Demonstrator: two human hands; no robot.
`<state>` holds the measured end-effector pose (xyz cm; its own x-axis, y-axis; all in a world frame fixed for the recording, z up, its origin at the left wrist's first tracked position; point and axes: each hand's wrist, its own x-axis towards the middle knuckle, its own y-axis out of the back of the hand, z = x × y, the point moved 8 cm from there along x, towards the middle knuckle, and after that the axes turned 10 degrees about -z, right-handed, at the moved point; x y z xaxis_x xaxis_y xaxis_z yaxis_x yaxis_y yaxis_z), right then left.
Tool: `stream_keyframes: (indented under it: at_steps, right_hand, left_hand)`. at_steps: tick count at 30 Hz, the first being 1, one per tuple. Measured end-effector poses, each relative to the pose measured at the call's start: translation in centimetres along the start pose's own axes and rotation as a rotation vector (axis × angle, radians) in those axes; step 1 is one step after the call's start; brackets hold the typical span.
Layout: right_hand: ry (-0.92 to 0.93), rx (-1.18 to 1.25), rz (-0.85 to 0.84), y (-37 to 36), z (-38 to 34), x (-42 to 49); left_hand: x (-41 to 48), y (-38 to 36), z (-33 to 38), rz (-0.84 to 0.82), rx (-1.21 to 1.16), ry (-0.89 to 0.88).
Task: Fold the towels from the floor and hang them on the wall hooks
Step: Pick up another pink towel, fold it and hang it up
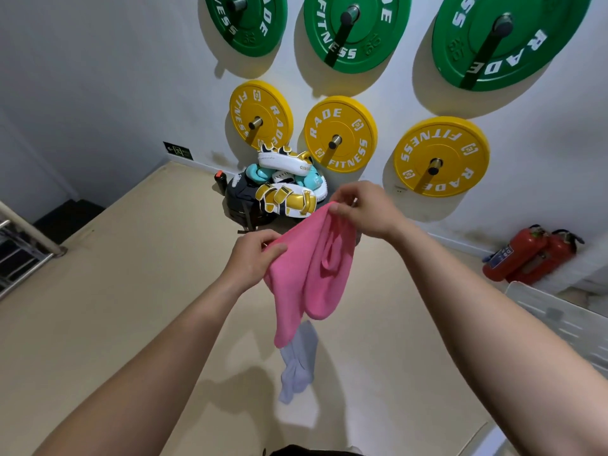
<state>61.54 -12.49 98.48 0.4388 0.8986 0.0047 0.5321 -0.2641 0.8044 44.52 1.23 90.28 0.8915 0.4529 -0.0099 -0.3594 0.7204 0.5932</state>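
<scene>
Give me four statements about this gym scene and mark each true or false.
1. The left grip and the right grip both hold the pink towel. True.
2. The pink towel lies flat on the floor. False: it hangs in the air from both grips.
3. Three yellow weight plates hang on the wall. True.
4. The extinguishers are blue. False: the fire extinguishers are red.

Both bare forearms reach forward from the lower corners. The left hand pinches one edge of a soft pink cloth towel, thumb on top; the right hand, held higher, pinches its upper edge with curled fingers.
</scene>
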Motion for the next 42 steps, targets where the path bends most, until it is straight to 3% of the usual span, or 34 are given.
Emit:
stream_keyframes:
  at_steps: [6,11,17,23,29,36,42]
  right_hand:
    - [-0.173,-0.174,0.131,5.4,4.2,-0.1]
    - [-0.3,-0.177,0.231,7.8,7.8,-1.3]
    - [-0.422,-0.126,0.297,8.6,11.1,-2.8]
    - [-0.33,0.105,0.237,5.0,10.8,-3.9]
    - [-0.284,0.209,0.093,-1.6,9.4,-4.4]
    - [-0.272,0.63,0.163,-8.7,6.0,-6.2]
    - [-0.204,0.786,0.175,-11.4,3.0,-7.4]
  left_hand:
    - [-0.6,0.2,-2.9,-0.001,-0.001,0.076]
    - [-1.1,0.7,-4.5,-0.036,0.077,0.109]
    - [-1.4,3.3,-5.9,0.033,0.082,0.164]
    - [-0.9,4.7,-3.9,0.14,-0.036,0.154]
    - [-0.1,-0.2,0.2,0.036,-0.128,0.109]
    - [-2.3,-5.0,1.2,0.009,-0.282,0.189]
    - [-4.1,-6.1,0.8,0.032,-0.421,0.229]
